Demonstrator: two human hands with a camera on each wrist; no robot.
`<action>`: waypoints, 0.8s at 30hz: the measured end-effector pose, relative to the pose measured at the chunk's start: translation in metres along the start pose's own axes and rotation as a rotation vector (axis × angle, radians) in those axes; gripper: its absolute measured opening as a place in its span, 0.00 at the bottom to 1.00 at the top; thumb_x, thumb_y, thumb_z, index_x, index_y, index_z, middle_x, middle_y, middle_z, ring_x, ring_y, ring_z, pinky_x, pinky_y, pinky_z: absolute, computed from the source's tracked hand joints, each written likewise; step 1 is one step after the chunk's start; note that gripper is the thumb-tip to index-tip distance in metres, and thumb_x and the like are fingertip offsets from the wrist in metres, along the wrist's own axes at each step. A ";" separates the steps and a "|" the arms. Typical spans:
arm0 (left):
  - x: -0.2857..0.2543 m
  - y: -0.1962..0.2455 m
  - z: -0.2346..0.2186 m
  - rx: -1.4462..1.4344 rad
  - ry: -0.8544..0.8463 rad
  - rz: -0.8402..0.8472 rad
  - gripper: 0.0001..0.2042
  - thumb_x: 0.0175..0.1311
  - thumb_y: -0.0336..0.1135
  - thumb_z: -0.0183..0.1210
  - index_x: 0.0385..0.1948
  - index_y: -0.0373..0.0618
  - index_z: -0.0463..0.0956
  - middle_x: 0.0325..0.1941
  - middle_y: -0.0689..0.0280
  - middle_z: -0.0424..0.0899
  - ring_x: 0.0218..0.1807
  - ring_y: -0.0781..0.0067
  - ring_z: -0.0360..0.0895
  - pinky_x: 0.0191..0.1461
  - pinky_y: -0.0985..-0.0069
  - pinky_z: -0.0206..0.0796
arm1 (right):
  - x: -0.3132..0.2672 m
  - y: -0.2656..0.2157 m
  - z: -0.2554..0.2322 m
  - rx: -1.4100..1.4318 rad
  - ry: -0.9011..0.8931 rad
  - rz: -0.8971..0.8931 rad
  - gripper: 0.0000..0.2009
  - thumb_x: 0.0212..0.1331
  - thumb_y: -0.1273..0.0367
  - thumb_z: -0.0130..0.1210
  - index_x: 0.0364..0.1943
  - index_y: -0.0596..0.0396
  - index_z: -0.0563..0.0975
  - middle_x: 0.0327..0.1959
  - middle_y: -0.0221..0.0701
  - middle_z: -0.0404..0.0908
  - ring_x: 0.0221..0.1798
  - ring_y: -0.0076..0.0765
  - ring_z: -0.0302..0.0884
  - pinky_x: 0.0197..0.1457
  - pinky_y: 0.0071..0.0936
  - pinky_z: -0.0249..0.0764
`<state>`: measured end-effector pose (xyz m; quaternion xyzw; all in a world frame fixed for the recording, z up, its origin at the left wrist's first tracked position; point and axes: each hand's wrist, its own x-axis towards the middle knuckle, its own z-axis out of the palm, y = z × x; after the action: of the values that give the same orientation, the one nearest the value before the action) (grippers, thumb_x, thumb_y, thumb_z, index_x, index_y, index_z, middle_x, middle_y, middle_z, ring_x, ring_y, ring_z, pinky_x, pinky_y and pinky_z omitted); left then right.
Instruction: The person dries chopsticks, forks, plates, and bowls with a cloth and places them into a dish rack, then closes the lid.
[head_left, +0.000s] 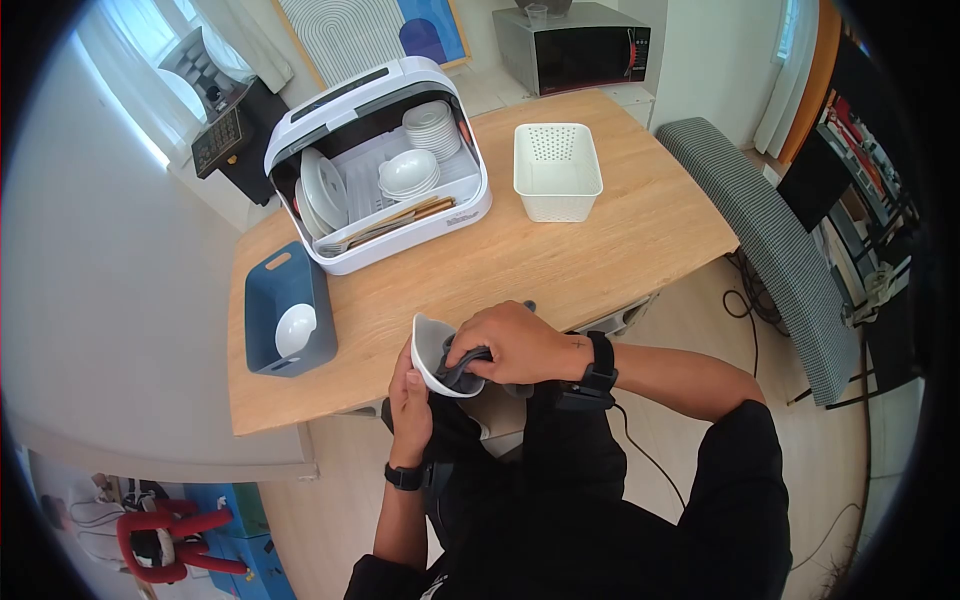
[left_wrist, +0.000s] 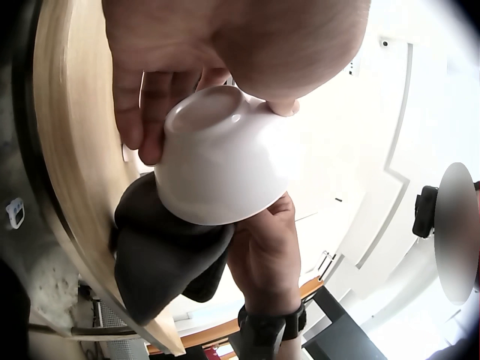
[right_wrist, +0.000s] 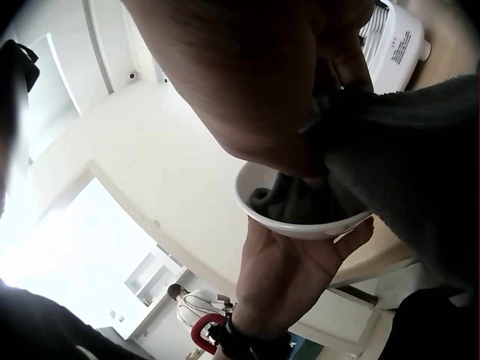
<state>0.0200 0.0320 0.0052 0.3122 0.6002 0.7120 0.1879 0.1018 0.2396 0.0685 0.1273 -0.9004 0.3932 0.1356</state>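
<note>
My left hand (head_left: 408, 405) holds a white bowl (head_left: 428, 345) near the table's front edge, its mouth tipped toward my right hand (head_left: 520, 345). In the left wrist view the bowl (left_wrist: 225, 165) shows its base and outer wall, with left fingers (left_wrist: 153, 124) along one side and the thumb on the other. My right hand grips a dark grey cloth (head_left: 462, 372) pushed into the bowl. Part of the cloth (right_wrist: 420, 150) hangs outside the rim in the right wrist view. The right fingertips are hidden inside the bowl and cloth.
On the table (head_left: 450, 270) a white dish rack (head_left: 375, 245) holds plates, stacked bowls and cutlery. To its left stands a blue bin (head_left: 262, 330) with a white bowl (head_left: 296, 330) inside. A white perforated basket (head_left: 558, 207) is at the right. A microwave (head_left: 590, 55) stands behind.
</note>
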 end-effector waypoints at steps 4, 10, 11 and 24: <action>-0.002 -0.003 0.000 0.053 -0.055 -0.024 0.33 0.79 0.55 0.42 0.71 0.32 0.60 0.68 0.56 0.71 0.69 0.67 0.67 0.74 0.70 0.55 | 0.003 -0.004 -0.002 0.168 0.066 0.063 0.10 0.48 0.75 0.66 0.36 0.46 0.88 0.39 0.29 0.88 0.43 0.38 0.83 0.44 0.32 0.78; -0.009 -0.003 -0.001 0.054 -0.117 -0.133 0.32 0.80 0.54 0.42 0.70 0.32 0.61 0.68 0.57 0.72 0.69 0.68 0.67 0.73 0.71 0.55 | 0.005 -0.002 -0.006 -0.161 0.095 -0.201 0.10 0.48 0.74 0.65 0.36 0.45 0.87 0.41 0.24 0.86 0.43 0.33 0.82 0.42 0.32 0.79; -0.010 -0.002 -0.001 0.092 -0.105 -0.173 0.32 0.80 0.54 0.42 0.70 0.32 0.61 0.67 0.57 0.72 0.68 0.69 0.67 0.73 0.71 0.55 | 0.004 0.000 -0.005 -0.161 0.096 -0.200 0.10 0.48 0.74 0.65 0.36 0.45 0.87 0.41 0.24 0.86 0.43 0.33 0.82 0.42 0.32 0.79; -0.001 0.005 0.005 0.023 -0.026 0.063 0.39 0.70 0.54 0.59 0.71 0.31 0.56 0.71 0.52 0.68 0.72 0.61 0.66 0.74 0.67 0.55 | -0.001 0.004 -0.009 -0.060 -0.052 -0.012 0.12 0.46 0.76 0.65 0.37 0.49 0.87 0.40 0.29 0.88 0.41 0.38 0.84 0.43 0.32 0.78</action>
<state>0.0244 0.0337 0.0101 0.3424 0.5958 0.7064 0.1694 0.1021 0.2495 0.0715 0.1387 -0.9143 0.3618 0.1183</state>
